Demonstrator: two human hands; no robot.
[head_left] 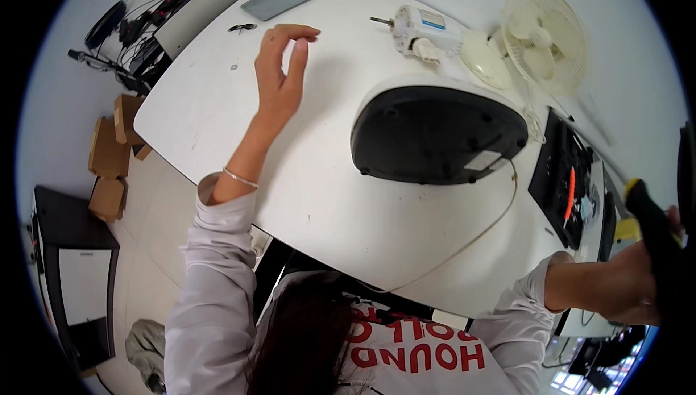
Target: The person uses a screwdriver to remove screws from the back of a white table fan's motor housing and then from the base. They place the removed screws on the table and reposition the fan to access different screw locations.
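My left hand hovers over the white table, its fingers loosely bent and the thumb apart, holding nothing. Far to the right, my right hand is closed round a black-and-yellow handled tool, partly cut off by the dark rim, so its exact kind cannot be made out. Between my arms a white appliance lies tipped with its black underside facing me. Small feet and a pale label show on that base. A thin pale cord runs from it to the table's near edge. Neither hand touches the appliance.
Behind the appliance lie a white motor-like unit with a metal shaft and a small caged fan. A black tool case with an orange-handled tool sits right. A grey tray and a black cable lie at the far left.
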